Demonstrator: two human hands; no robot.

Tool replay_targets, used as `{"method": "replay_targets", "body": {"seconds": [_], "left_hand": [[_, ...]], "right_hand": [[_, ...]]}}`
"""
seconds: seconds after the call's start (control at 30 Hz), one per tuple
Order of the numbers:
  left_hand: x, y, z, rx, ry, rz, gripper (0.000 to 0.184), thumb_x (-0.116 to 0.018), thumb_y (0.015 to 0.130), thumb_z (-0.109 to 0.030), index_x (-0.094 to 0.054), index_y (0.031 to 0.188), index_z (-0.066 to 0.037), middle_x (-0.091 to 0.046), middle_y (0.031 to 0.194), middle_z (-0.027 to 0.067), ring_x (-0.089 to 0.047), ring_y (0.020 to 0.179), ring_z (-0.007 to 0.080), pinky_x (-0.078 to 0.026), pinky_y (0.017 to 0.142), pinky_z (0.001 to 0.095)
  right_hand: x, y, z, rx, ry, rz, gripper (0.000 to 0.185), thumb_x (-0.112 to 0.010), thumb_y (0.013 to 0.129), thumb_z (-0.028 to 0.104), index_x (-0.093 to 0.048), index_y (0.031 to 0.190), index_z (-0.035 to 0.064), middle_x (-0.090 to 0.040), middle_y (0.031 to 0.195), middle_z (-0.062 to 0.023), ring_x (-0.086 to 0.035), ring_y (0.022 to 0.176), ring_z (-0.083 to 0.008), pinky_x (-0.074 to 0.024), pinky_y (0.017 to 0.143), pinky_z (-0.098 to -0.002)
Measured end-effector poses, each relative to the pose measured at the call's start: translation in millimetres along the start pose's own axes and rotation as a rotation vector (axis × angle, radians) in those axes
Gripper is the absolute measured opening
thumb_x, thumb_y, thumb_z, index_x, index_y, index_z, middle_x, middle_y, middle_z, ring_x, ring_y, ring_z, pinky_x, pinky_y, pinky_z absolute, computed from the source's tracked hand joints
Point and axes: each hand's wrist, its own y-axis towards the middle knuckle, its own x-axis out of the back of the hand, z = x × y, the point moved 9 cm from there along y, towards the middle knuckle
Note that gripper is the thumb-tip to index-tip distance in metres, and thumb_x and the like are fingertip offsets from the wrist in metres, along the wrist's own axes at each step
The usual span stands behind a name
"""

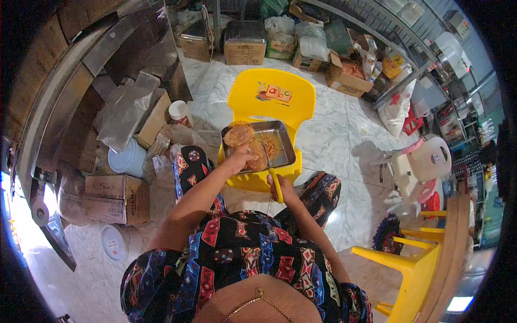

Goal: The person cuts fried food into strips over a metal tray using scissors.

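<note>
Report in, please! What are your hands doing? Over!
Left hand holding brown food at tray. Right hand gripping scissors. Nothing visibly in the way.

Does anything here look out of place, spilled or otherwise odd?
One mild oddity: the metal tray of brown food sits on an abc-printed yellow chair, so a seat serves as worktop. I see no clear spill around it.

I've got both arms reaching forward, converging | left arm slants inward, left hand leading, back uppermost, grip curled down | right arm angles in opposite, and there's my right hand, nearer the body, clasped, the two apart!
</note>
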Motion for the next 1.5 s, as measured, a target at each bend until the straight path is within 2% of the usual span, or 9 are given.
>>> {"method": "replay_targets", "body": {"seconds": [0.1, 0.2, 0.27, 0.63, 0.8, 1.03, 1.2, 1.3, 1.5], "left_hand": [[-8, 3, 13, 0.066, 0.057, 0.103, 0.040, -0.054, 0.075, 0.002, -0.042, 0.112, -0.006, -0.054, 0.098, 0.0063, -0.058, 0.085, 0.0195, -0.050, 0.071, 0.0347], [-8, 3, -4, -0.081, -0.018, 0.082, 0.041, -0.055, 0.075, 0.000, -0.042, 0.113, -0.005, -0.055, 0.097, 0.0068, -0.058, 0.083, 0.0199, -0.051, 0.069, 0.0333], [11, 3, -9, -0.029, -0.098, -0.102, 0.041, -0.054, 0.076, -0.002, -0.041, 0.114, -0.007, -0.055, 0.098, 0.0069, -0.058, 0.083, 0.0206, -0.052, 0.063, 0.0334], [15, -4, -28, -0.127, -0.003, -0.211, 0.042, -0.053, 0.075, 0.000, -0.040, 0.115, -0.006, -0.056, 0.096, 0.0086, -0.059, 0.078, 0.0209, -0.053, 0.057, 0.0349], [11, -15, -32, -0.069, 0.138, -0.301, 0.044, -0.053, 0.075, 0.000, -0.039, 0.116, -0.005, -0.056, 0.095, 0.0096, -0.059, 0.077, 0.0200, -0.052, 0.053, 0.0321], [28, 8, -10, -0.119, 0.152, -0.169, 0.054, -0.054, 0.075, -0.001, -0.031, 0.124, -0.005, -0.055, 0.093, 0.0089, -0.059, 0.074, 0.0185, -0.051, 0.049, 0.0305], [12, -3, -22, -0.095, 0.056, -0.170, 0.059, -0.053, 0.076, 0.001, -0.027, 0.128, -0.008, -0.054, 0.097, 0.0086, -0.059, 0.074, 0.0195, -0.051, 0.049, 0.0310], [13, -15, -25, -0.018, 0.095, -0.306, 0.049, -0.055, 0.075, 0.000, -0.038, 0.120, -0.010, -0.052, 0.102, 0.0049, -0.056, 0.084, 0.0160, -0.051, 0.055, 0.0295], [7, 0, -7, 0.017, 0.090, -0.032, 0.053, -0.057, 0.074, -0.002, -0.035, 0.121, -0.007, -0.046, 0.112, 0.0073, -0.049, 0.101, 0.0195, -0.044, 0.075, 0.0362]], "right_hand": [[3, -4, 12, 0.014, -0.067, -0.057, 0.044, -0.051, 0.079, 0.049, -0.047, 0.074, 0.0056, -0.040, 0.048, 0.0004, -0.041, 0.035, -0.0104, -0.0343, 0.034, -0.0236], [7, 1, -2, -0.073, -0.024, -0.057, 0.045, -0.050, 0.079, 0.050, -0.048, 0.077, 0.0044, -0.040, 0.049, 0.0002, -0.040, 0.037, -0.0099, -0.0353, 0.035, -0.0236], [1, -1, -2, -0.030, -0.029, -0.016, 0.046, -0.049, 0.079, 0.050, -0.048, 0.081, 0.0037, -0.040, 0.050, 0.0000, -0.041, 0.038, -0.0098, -0.0361, 0.037, -0.0240], [-12, -5, -11, -0.075, -0.009, 0.093, 0.048, -0.043, 0.082, 0.050, -0.046, 0.092, 0.0030, -0.043, 0.058, -0.0021, -0.046, 0.045, -0.0129, -0.0404, 0.044, -0.0250], [-11, -1, -19, -0.073, 0.010, 0.083, 0.043, -0.045, 0.082, 0.049, -0.045, 0.088, 0.0065, -0.041, 0.055, -0.0010, -0.042, 0.042, -0.0110, -0.0372, 0.040, -0.0242], [-10, -3, -19, -0.055, 0.036, 0.100, 0.044, -0.049, 0.079, 0.050, -0.046, 0.081, 0.0062, -0.037, 0.050, 0.0025, -0.038, 0.039, -0.0092, -0.0341, 0.038, -0.0244], [2, -10, 0, 0.004, -0.201, -0.006, 0.045, -0.050, 0.079, 0.050, -0.044, 0.068, 0.0073, -0.037, 0.047, 0.0009, -0.039, 0.037, -0.0104, -0.0331, 0.035, -0.0261], [2, -10, -4, -0.043, -0.183, 0.008, 0.045, -0.050, 0.079, 0.050, -0.044, 0.067, 0.0069, -0.038, 0.047, 0.0005, -0.040, 0.037, -0.0108, -0.0334, 0.035, -0.0263], [0, -3, -9, 0.032, -0.137, 0.013, 0.046, -0.049, 0.079, 0.050, -0.044, 0.069, 0.0051, -0.039, 0.047, 0.0000, -0.040, 0.037, -0.0115, -0.0344, 0.036, -0.0263]]}}
